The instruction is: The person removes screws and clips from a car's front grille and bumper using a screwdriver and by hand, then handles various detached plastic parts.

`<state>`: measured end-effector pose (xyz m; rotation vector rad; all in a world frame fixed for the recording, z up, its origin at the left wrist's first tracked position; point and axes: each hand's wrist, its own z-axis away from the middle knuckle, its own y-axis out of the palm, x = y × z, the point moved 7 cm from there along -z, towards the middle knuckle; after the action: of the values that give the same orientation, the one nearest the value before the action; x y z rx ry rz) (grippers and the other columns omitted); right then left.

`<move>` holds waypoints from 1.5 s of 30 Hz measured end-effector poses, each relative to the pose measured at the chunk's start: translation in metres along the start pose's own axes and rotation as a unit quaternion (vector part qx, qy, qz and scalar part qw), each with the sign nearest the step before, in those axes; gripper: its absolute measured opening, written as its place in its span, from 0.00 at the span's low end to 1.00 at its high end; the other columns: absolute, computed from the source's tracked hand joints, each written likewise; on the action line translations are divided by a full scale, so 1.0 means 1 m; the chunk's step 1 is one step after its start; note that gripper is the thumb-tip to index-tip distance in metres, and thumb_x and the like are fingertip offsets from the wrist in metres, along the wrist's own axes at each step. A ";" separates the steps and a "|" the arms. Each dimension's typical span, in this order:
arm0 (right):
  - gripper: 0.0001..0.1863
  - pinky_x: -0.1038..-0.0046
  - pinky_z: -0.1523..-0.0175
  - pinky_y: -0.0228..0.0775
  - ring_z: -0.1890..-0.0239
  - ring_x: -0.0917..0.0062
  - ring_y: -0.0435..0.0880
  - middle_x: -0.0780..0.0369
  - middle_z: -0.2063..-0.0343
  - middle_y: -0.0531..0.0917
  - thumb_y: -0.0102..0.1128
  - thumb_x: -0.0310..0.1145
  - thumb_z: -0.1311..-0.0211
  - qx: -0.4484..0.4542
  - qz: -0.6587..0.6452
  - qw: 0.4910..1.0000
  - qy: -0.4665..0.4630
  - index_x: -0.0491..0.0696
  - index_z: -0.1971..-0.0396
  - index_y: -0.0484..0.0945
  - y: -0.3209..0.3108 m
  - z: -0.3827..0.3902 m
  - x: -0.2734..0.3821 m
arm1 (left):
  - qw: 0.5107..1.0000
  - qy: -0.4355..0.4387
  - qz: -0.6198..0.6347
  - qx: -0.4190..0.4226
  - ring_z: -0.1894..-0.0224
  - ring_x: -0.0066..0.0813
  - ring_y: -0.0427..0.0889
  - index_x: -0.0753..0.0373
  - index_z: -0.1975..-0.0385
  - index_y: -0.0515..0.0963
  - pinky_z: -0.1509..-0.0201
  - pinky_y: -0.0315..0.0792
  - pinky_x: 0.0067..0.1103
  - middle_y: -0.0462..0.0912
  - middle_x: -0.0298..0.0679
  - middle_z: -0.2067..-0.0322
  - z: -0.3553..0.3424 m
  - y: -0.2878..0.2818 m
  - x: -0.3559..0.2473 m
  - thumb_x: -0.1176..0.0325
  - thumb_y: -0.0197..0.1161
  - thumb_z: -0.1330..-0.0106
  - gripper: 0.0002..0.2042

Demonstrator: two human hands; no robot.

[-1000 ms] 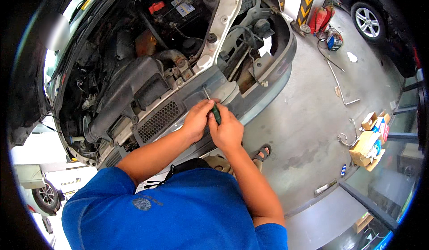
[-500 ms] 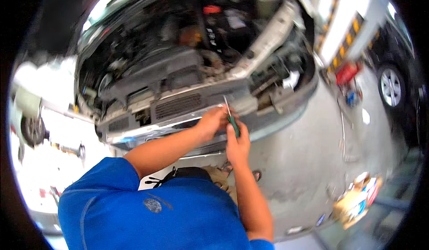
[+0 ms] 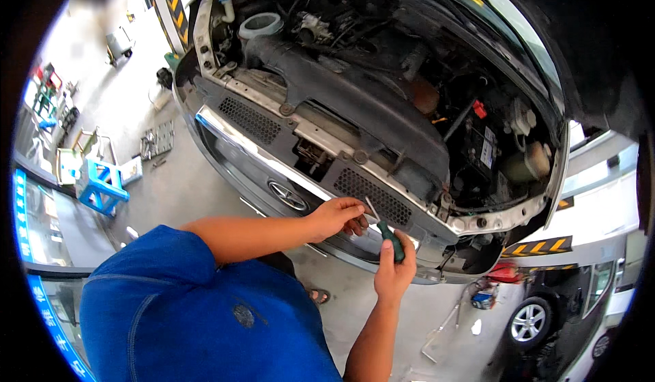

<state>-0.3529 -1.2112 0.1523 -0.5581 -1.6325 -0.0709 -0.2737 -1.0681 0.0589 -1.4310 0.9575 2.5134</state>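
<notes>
A screwdriver (image 3: 389, 238) with a dark green handle is gripped in my right hand (image 3: 394, 269), its thin metal shaft slanting up and left over the front of the car. Beside that shaft is my left hand (image 3: 336, 218), with thumb and fingers curled together; what they hold, if anything, is hidden. Both hands are above the chrome-edged front grille (image 3: 290, 194). Behind them lies the black perforated cover panel (image 3: 375, 201), with an exposed latch (image 3: 314, 158) in its gap. The engine bay, with a large black duct (image 3: 355, 95), stands uncovered.
The car battery (image 3: 474, 150) and a pale fluid tank (image 3: 529, 163) sit at the bay's right. A blue stool (image 3: 101, 185) and an open tool case (image 3: 157, 140) are on the floor at left. A red jack-like object (image 3: 503, 271) and another car's wheel (image 3: 530, 322) are at right.
The view has swung left, so the car appears turned and more of the left floor shows. My right hand still holds the screwdriver; my left hand stays close to its shaft.
</notes>
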 end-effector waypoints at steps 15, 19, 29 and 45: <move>0.13 0.73 0.55 0.68 0.64 0.71 0.78 0.55 0.69 0.81 0.59 0.35 0.42 0.084 0.302 0.950 0.008 0.41 0.63 0.77 0.190 -0.115 0.064 | 0.987 0.035 -0.105 0.114 0.66 0.21 0.79 0.67 0.58 0.75 0.59 0.73 0.19 0.79 0.35 0.65 0.004 -0.213 -0.084 0.67 0.54 0.32 0.11; 0.13 0.74 0.55 0.68 0.65 0.71 0.78 0.56 0.69 0.81 0.58 0.35 0.42 0.085 0.299 0.950 0.027 0.41 0.64 0.77 0.198 -0.119 0.056 | 0.990 0.032 -0.096 0.100 0.67 0.21 0.78 0.69 0.60 0.75 0.62 0.72 0.20 0.80 0.37 0.69 0.008 -0.233 -0.093 0.67 0.54 0.33 0.11; 0.13 0.73 0.56 0.68 0.65 0.71 0.78 0.56 0.70 0.81 0.59 0.35 0.43 0.103 0.339 0.935 0.026 0.42 0.63 0.76 0.208 -0.127 0.069 | 0.987 0.055 -0.104 0.108 0.65 0.21 0.78 0.68 0.58 0.75 0.59 0.72 0.20 0.79 0.37 0.67 0.007 -0.242 -0.118 0.66 0.53 0.32 0.11; 0.20 0.59 0.58 0.69 0.62 0.51 0.79 0.46 0.69 0.81 0.58 0.45 0.42 0.270 0.594 0.757 -0.026 0.41 0.62 0.74 0.261 -0.164 0.112 | 0.856 0.283 -0.397 0.171 0.60 0.45 0.80 0.65 0.52 0.75 0.57 0.72 0.33 0.81 0.47 0.61 -0.059 -0.163 -0.175 0.52 0.67 0.48 0.27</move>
<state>-0.1037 -1.0064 0.2124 -1.0346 -0.9991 1.3281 -0.0720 -0.9329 0.1006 -1.9383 0.6112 1.2900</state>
